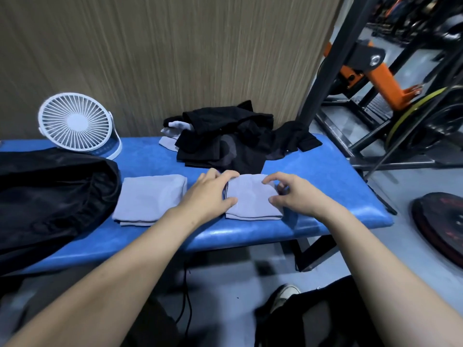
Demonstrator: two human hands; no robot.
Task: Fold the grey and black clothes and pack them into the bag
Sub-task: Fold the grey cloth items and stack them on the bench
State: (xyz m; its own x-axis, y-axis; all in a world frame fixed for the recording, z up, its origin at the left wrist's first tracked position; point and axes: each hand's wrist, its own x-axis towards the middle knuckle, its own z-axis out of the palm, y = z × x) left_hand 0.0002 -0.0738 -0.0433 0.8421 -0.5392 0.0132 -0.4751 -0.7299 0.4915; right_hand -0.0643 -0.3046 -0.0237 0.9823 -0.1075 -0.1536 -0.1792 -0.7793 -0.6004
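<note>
Head view, the only one I have: both my hands sit on a small folded grey cloth (253,199) on the blue table (325,176). My left hand (210,194) lies at its left edge, fingers (229,174) fairly straight over the far corner and thumb pressed on the near part; I would call it flat and pressing rather than grasping, though the edge under my palm is hidden. My right hand (293,194) hovers at the right edge with its fingers curled, thumb and forefinger tips close to the cloth; whether they pinch the fabric or only touch it I cannot tell.

A second folded grey cloth (150,196) lies just to the left, apart from this one. Beyond both sits a loose heap of black clothes (225,139), with a pale piece (172,132) poking out at its left side. The black bag (50,196) slumps at the table's left end, beside a white fan (75,121).

To finish this fold well, I judge I should keep the left palm down as an anchor and smooth toward the right, squaring the corners so the dark trim lines up. Thin fabric like this likely springs open, so I would press the crease before lifting, then carry it flat with both hands to the bag.
</note>
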